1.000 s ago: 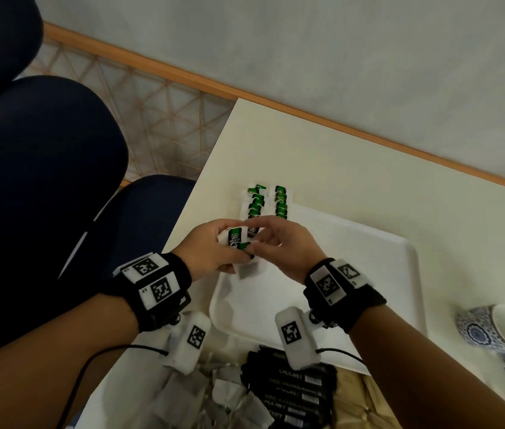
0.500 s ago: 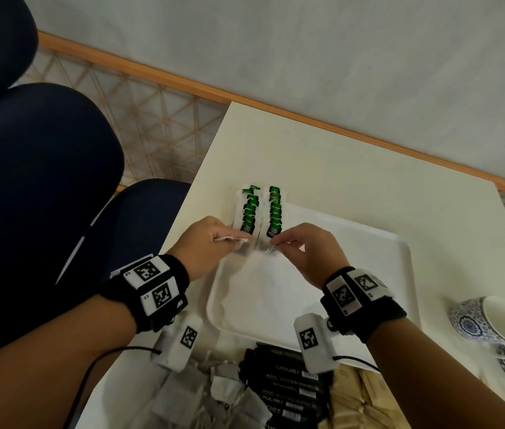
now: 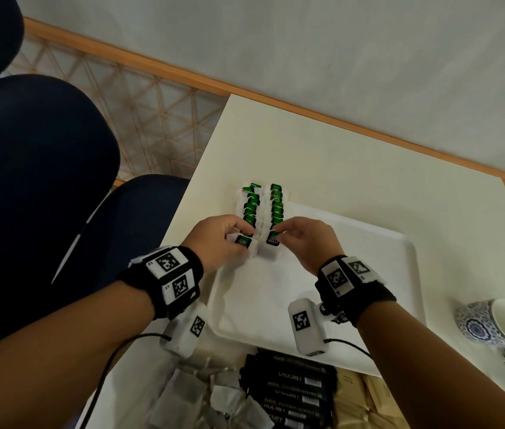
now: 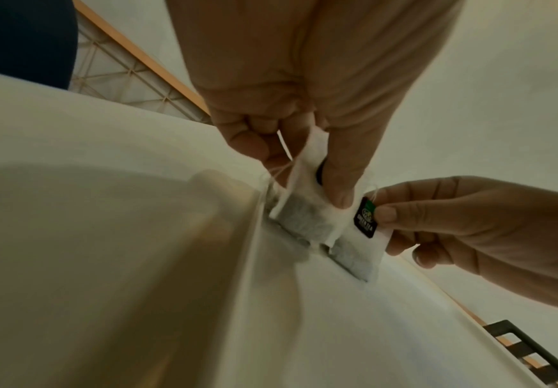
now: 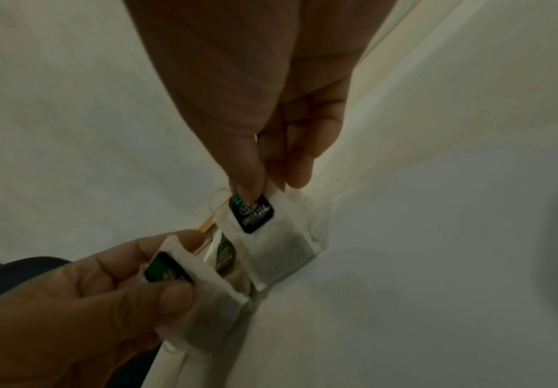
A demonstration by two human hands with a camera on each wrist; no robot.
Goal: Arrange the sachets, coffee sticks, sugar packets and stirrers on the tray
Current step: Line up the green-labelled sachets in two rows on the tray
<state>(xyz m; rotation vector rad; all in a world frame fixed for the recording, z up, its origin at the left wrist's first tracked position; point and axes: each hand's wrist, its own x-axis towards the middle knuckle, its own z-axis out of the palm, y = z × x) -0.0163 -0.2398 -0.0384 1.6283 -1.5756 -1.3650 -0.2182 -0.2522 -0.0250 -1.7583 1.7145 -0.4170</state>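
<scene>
Two rows of green-tagged tea sachets (image 3: 263, 205) stand at the far left corner of the white tray (image 3: 368, 274). My left hand (image 3: 239, 239) pinches a sachet (image 3: 243, 242) at the near end of the left row; the left wrist view shows this sachet (image 4: 307, 210) held between thumb and fingers. My right hand (image 3: 282, 232) pinches another sachet (image 3: 273, 238) by its tag at the near end of the right row. In the right wrist view that sachet (image 5: 280, 246) touches the tray floor by the rim.
Black coffee sticks (image 3: 291, 388), loose sachets (image 3: 214, 397) and brown sugar packets (image 3: 365, 397) lie on the table in front of the tray. A blue patterned cup (image 3: 498, 323) sits at the right. A dark blue chair (image 3: 44, 181) stands left of the table edge.
The hands were together on the sachets a second ago. They have since separated, and each now holds its own sachet at the near end of a row.
</scene>
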